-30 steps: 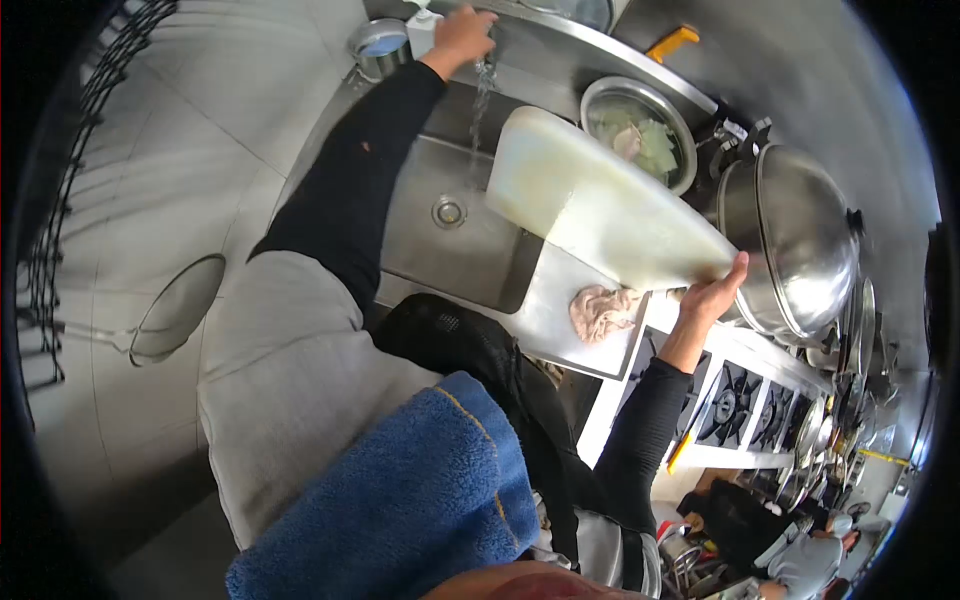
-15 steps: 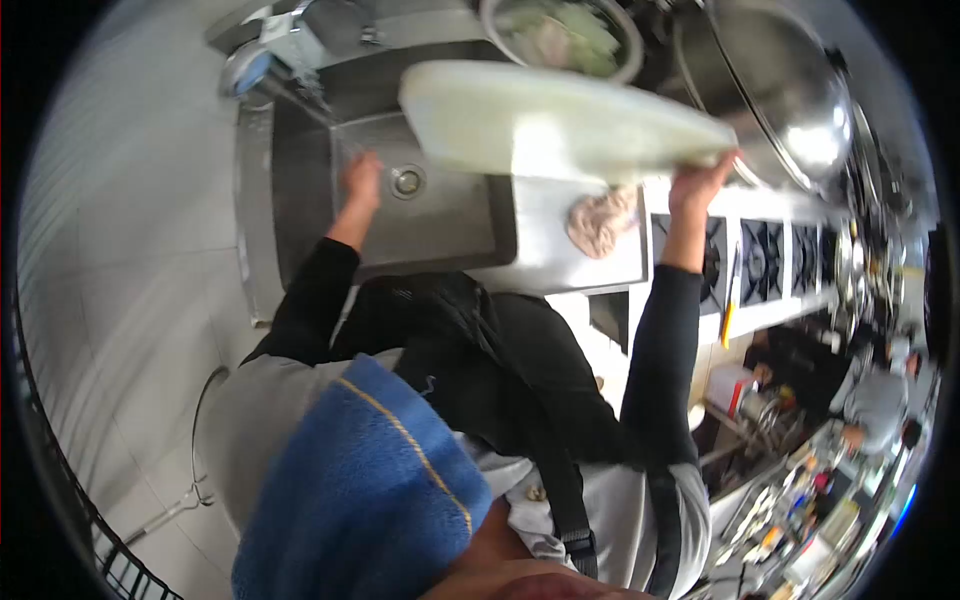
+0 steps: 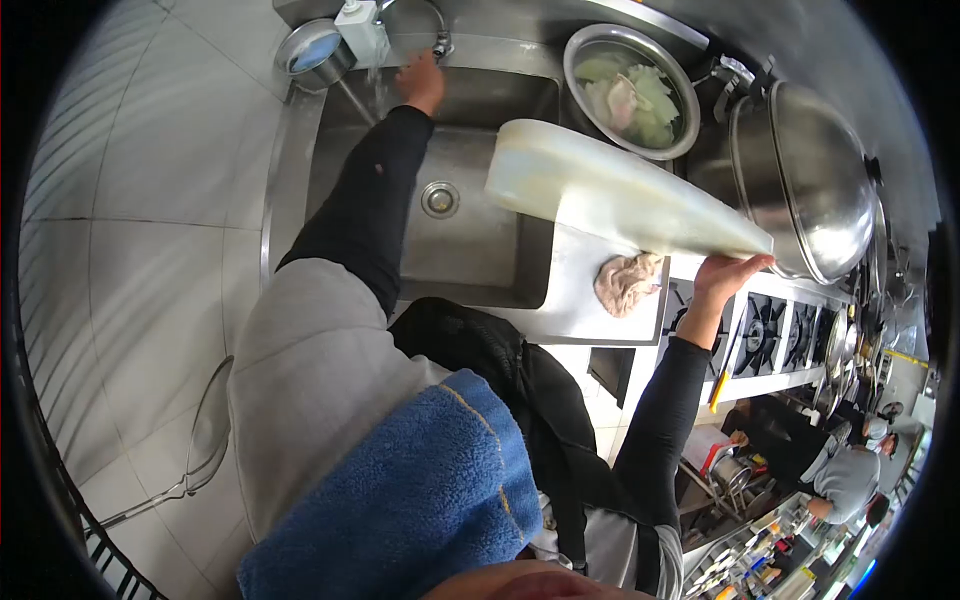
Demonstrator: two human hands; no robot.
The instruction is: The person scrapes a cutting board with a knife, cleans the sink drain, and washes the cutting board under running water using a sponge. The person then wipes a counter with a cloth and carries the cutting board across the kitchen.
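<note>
A thick whitish board (image 3: pixel 620 195) slants over the sink's right side and the steel drainboard. Its lower right end is gripped by my right hand (image 3: pixel 728 276). My left hand (image 3: pixel 422 82) is over the back of the steel sink (image 3: pixel 470 215), just below the faucet (image 3: pixel 442 44), with its fingers apart and nothing visible in them. To its left, water runs down near a white pump bottle (image 3: pixel 364 34). A crumpled beige cloth (image 3: pixel 627 284) lies on the drainboard below the board.
A steel bowl (image 3: pixel 683 140) with pale green pieces in liquid stands behind the board. Beside it is a large domed pot (image 3: pixel 820 190). Stove burners (image 3: pixel 760 335) and a yellow-handled tool (image 3: pixel 719 392) are at right. A small pot (image 3: pixel 325 72) sits left of the bottle. Another person (image 3: pixel 848 480) is farther off.
My left hand went from the faucet down over the sink, then back up toward the faucet. My right hand has kept its hold on the board. The camera view has shifted.
</note>
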